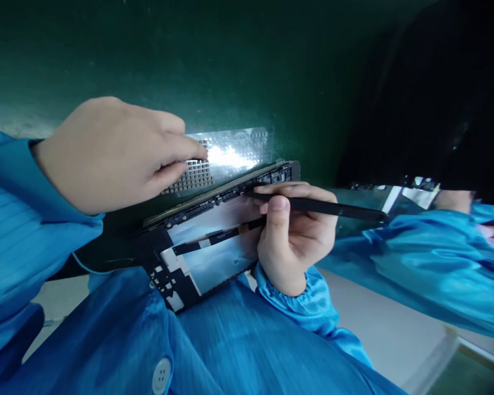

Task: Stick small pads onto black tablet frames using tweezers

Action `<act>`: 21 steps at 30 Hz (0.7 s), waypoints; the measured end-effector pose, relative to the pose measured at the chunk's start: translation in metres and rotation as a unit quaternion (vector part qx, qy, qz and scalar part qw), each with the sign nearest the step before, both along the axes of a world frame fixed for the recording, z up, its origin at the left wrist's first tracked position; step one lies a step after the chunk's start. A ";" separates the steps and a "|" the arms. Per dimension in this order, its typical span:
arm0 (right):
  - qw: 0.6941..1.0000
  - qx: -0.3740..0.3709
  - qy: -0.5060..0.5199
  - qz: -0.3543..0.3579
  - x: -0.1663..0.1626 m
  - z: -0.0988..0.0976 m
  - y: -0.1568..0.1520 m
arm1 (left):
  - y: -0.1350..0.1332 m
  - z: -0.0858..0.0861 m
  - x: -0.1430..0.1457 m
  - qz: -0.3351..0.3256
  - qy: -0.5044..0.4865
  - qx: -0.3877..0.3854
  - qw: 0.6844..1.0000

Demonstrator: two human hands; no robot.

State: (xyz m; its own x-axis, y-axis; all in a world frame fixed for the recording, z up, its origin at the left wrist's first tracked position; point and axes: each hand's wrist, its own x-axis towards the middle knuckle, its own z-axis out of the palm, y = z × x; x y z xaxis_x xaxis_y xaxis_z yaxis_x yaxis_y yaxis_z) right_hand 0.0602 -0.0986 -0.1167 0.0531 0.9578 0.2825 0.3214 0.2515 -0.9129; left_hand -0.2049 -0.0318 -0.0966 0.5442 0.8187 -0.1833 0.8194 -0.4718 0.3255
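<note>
An opened tablet (218,263) lies tilted against the front of the blue coat, its inside with silvery plates, a dark ribbon cable (222,236) and a strip of small parts along the far edge facing up. My right hand (292,236) is closed around black tweezers (325,207), whose tip meets that far strip. Beyond the tablet lies a shiny clear sheet (239,151) with rows of small dark square pads (197,176). My left hand (119,156) has its fingers drawn together at the sheet; its fingertips touch the pads, and whatever is between them is hidden.
The dark green table (230,66) stretches out behind the sheet. At the right is another person's blue sleeve (436,258), near a large black shape (436,99). A thin pale blue cord (86,267) hangs by my left sleeve.
</note>
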 end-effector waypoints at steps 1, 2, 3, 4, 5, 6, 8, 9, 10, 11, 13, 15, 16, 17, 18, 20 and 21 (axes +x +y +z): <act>1.000 0.003 -0.008 0.006 0.000 0.000 0.001 | 0.000 0.001 0.000 0.005 0.006 -0.007 1.000; 1.000 0.005 -0.015 0.013 0.001 0.000 0.002 | 0.000 0.001 0.000 0.008 0.007 -0.013 1.000; 1.000 0.006 -0.022 0.020 0.001 0.000 0.002 | 0.000 0.001 0.001 0.010 0.005 -0.018 1.000; 0.999 0.008 -0.029 0.029 0.002 0.000 0.003 | 0.000 0.001 0.001 0.012 -0.001 -0.020 1.000; 0.999 0.011 -0.038 0.038 0.003 0.000 0.003 | -0.001 0.000 0.001 0.013 -0.010 -0.019 1.000; 0.998 0.014 -0.049 0.047 0.004 0.001 0.002 | -0.001 -0.001 0.001 0.013 -0.018 -0.017 1.000; 0.995 0.021 -0.079 0.065 0.006 0.005 0.001 | -0.002 -0.002 0.001 0.014 -0.027 -0.018 0.999; 0.992 0.021 -0.096 0.075 0.007 0.008 0.001 | -0.003 -0.003 0.000 0.015 -0.030 -0.018 0.999; 0.990 0.016 -0.111 0.084 0.008 0.012 0.003 | -0.003 -0.004 0.000 0.015 -0.033 -0.018 0.999; 0.988 0.006 -0.122 0.090 0.009 0.017 0.006 | -0.003 -0.004 -0.001 0.014 -0.037 -0.019 0.999; 0.986 -0.022 -0.130 0.105 0.011 0.027 0.018 | -0.003 -0.003 -0.001 0.012 -0.041 -0.020 0.999; 0.978 -0.052 -0.133 0.152 0.012 0.035 0.038 | -0.002 -0.002 0.000 0.010 -0.034 -0.016 0.999; 0.971 -0.066 -0.136 0.188 0.012 0.038 0.048 | -0.002 -0.001 0.000 0.009 -0.026 -0.012 1.000; 0.960 -0.080 -0.141 0.227 0.012 0.039 0.058 | -0.001 -0.001 0.001 0.008 -0.017 -0.010 1.000; 0.949 -0.093 -0.148 0.262 0.012 0.040 0.067 | -0.001 0.000 0.002 0.007 -0.008 -0.012 1.000; 0.932 -0.112 -0.160 0.304 0.011 0.039 0.079 | 0.000 0.000 0.002 0.004 0.005 -0.022 1.000; 0.929 -0.117 -0.166 0.311 0.011 0.038 0.082 | 0.000 0.000 0.002 0.004 0.011 -0.029 1.000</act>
State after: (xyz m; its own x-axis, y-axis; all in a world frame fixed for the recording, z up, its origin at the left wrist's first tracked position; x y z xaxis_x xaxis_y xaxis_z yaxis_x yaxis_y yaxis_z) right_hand 0.0708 -0.0171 -0.0786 -0.5833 0.8115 -0.0355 0.4536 0.2892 -0.8430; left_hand -0.2025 -0.0315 -0.0969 0.5335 0.8106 -0.2417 0.8300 -0.4466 0.3342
